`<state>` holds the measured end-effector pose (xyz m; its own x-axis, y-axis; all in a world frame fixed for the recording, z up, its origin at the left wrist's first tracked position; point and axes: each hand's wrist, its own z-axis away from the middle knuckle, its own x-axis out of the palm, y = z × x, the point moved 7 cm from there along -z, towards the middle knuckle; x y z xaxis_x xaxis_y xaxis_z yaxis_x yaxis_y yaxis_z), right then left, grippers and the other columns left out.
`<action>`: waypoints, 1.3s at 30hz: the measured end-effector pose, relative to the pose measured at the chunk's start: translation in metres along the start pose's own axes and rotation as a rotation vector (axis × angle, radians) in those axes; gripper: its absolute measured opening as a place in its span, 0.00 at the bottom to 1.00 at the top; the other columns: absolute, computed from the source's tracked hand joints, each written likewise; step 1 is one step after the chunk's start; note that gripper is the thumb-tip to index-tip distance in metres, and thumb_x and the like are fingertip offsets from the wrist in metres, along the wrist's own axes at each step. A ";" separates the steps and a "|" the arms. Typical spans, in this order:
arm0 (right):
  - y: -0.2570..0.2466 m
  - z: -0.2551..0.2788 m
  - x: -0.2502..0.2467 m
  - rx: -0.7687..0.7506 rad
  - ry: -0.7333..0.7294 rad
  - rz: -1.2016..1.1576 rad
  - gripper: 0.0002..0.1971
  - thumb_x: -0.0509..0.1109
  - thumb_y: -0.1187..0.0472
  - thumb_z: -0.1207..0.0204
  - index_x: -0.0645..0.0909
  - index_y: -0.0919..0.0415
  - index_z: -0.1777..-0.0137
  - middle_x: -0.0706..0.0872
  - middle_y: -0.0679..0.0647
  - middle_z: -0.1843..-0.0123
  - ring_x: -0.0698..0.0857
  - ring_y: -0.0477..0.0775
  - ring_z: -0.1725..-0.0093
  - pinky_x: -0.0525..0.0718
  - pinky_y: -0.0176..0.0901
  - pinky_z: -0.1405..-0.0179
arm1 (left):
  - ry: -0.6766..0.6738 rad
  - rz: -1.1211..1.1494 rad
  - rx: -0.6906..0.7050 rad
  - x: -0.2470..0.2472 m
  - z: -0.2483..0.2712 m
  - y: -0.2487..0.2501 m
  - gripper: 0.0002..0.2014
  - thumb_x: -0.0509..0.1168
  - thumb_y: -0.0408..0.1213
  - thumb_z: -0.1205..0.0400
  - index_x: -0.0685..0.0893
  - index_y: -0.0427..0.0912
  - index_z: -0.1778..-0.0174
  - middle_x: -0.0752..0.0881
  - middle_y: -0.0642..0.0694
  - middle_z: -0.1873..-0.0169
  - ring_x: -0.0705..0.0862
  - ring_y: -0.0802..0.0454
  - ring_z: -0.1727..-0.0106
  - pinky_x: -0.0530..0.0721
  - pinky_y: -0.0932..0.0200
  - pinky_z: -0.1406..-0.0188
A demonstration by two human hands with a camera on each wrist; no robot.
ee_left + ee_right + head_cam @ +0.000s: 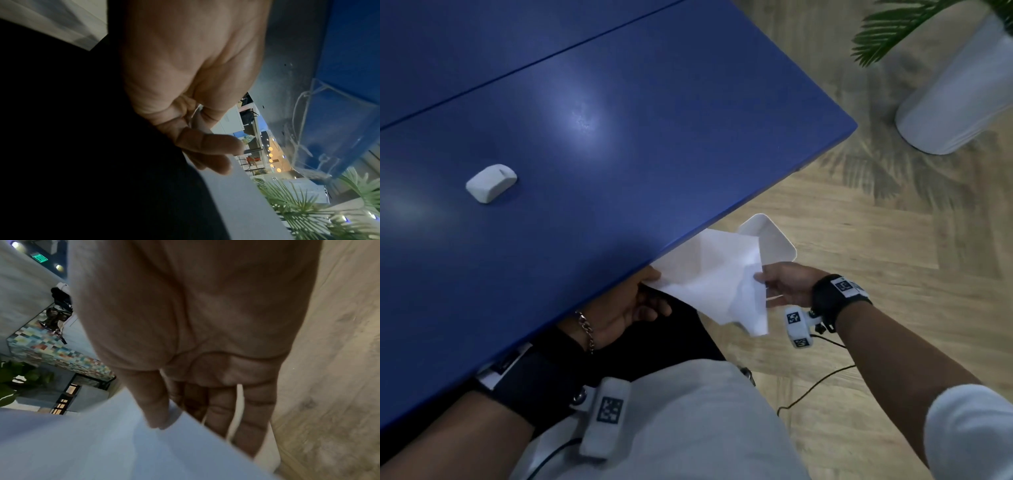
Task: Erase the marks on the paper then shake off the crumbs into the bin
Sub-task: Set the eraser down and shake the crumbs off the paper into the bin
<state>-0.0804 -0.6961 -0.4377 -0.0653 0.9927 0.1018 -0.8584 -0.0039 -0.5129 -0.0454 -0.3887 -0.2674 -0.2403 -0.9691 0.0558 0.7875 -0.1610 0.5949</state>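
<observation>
A creased white sheet of paper [709,277] hangs between my two hands, just below the front edge of the blue table [619,137] and partly over the white bin [774,240] on the floor. My left hand [650,284], half hidden under the table edge, pinches the sheet's left corner with the thumb on top. My right hand [763,284] pinches the right edge; in the right wrist view its thumb [158,415] presses on the paper [92,443] with the fingers underneath. A white eraser [491,183] lies alone on the table. No marks show on the paper.
A tall white pot [955,102] with a palm plant stands on the wooden floor [893,257] at the far right. A thin black cable [818,383] trails over the floor near my right forearm. My lap lies under the paper.
</observation>
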 end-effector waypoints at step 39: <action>-0.082 0.057 0.096 -0.672 0.297 0.615 0.31 0.52 0.43 0.07 0.60 0.55 0.08 0.58 0.56 0.06 0.58 0.56 0.08 0.55 0.60 0.08 | 0.064 -0.185 0.021 0.018 -0.009 0.007 0.12 0.65 0.27 0.11 0.79 0.35 0.31 0.85 0.35 0.38 0.89 0.47 0.56 0.87 0.63 0.75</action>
<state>-0.0459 -0.6070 -0.3371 -0.1965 0.8306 -0.5210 -0.2397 -0.5560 -0.7959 -0.0388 -0.4088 -0.2699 -0.3431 -0.9332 -0.1067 0.7212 -0.3346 0.6066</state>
